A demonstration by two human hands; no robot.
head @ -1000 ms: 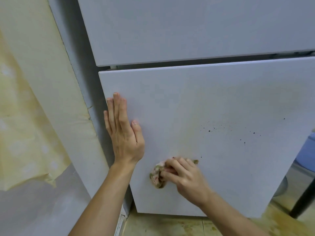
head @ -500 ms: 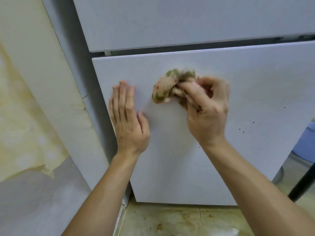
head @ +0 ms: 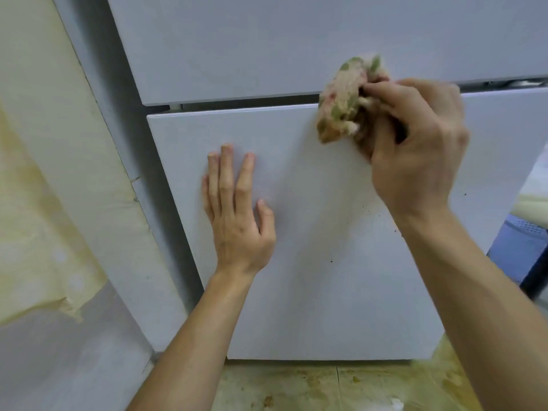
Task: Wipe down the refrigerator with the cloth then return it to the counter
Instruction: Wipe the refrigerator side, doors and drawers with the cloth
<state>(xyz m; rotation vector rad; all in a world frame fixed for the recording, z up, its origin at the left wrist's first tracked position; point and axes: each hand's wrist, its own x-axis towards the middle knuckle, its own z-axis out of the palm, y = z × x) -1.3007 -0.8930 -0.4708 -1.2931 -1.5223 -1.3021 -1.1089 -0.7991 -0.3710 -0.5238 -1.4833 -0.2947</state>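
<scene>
Well below our left grip [head: 237, 226] runs the floor [head: 296, 387], tiled and stained yellow-brown, with the refrigerator [head: 326, 277] standing on it. Far beneath our right grip [head: 415, 149], a small white scrap [head: 396, 404] lies on the tiles.

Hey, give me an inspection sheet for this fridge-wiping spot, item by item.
Surface: lower refrigerator door, white, with dark specks toward its right side.
Job's things: cloth, bunched, at the gap below the upper door.
Clutter: nothing seen.
Hands: left hand rests flat on the lower door, fingers straight; right hand grips the cloth.
Cables: nothing seen.
Surroundings: floor stained; wall covering yellowish, peeling; blue object at right, unclear.
</scene>
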